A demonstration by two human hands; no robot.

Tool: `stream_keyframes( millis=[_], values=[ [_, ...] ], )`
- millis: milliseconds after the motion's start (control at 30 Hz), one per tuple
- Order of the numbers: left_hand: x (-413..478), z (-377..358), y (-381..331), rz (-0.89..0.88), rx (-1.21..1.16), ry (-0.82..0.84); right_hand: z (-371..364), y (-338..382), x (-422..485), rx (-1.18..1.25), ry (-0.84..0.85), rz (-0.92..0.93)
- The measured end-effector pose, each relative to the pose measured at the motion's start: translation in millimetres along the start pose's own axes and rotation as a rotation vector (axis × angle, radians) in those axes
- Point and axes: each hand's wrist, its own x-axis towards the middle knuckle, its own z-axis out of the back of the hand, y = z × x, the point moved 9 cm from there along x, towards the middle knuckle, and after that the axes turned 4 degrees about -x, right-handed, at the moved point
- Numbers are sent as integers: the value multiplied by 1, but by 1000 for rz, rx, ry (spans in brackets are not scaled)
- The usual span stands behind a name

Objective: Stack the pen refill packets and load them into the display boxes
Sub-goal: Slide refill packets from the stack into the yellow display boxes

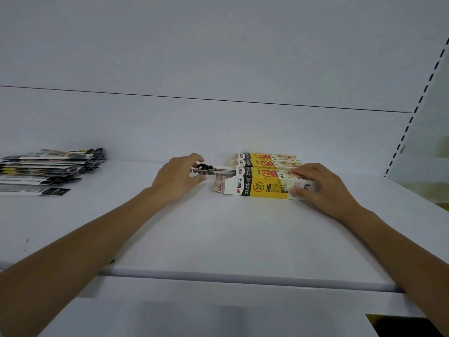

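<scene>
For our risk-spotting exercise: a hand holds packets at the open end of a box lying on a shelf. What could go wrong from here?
The packets in the left hand sit only partly inside the box and may snag on its open flap. The box might slide if the right hand loosens. The pile at left is uneven and could spill.

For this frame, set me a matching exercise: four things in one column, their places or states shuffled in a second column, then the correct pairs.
Things
1. left hand
2. right hand
3. loose packet pile
4. front display box

States
A. lies untouched at the far left of the shelf
B. grips the box's closed end
C. pinches the packet bundle sticking out of the box
D. lies flat, open end facing left

Pairs: 1-C, 2-B, 3-A, 4-D
</scene>
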Motion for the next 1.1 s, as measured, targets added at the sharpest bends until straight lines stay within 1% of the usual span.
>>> stream_keyframes(
  millis=[100, 233, 333, 433, 500, 600, 700, 767, 833, 967, 1100],
  values=[
    [6, -5, -6, 23, -57, -31, -1, 0, -1, 7, 30, -6],
    [5, -12, -15, 15, -4, 2, 2, -2, -4, 32, 37, -6],
    [1, -8, -21, -25, 29, -19, 3, -1, -5, 52, 50, -5],
    [-2, -11, -40, -94, 31, -30, -1, 13, -6, 60, 62, 54],
    [-2, -15, -51, -108, 55, -37, -3, 20, -6, 62, 70, 78],
    [-3, -16, -52, -68, 36, -47, -2, 21, -8, 66, 69, 79],
    [-6, -19, -47, -7, 38, 16, -1, 19, -8, 76, 63, 73],
    [-9, -21, -40, 41, -51, 59, -1, 17, -8, 83, 53, 70],
    [-11, -17, -32, 71, -126, 36, 0, 16, -8, 74, 51, 65],
    [-10, -14, -29, 72, -154, -21, 1, 17, -9, 78, 56, 79],
    [-7, -26, -32, 117, -279, -29, 3, 17, -9, 119, 62, 61]
  ],
)
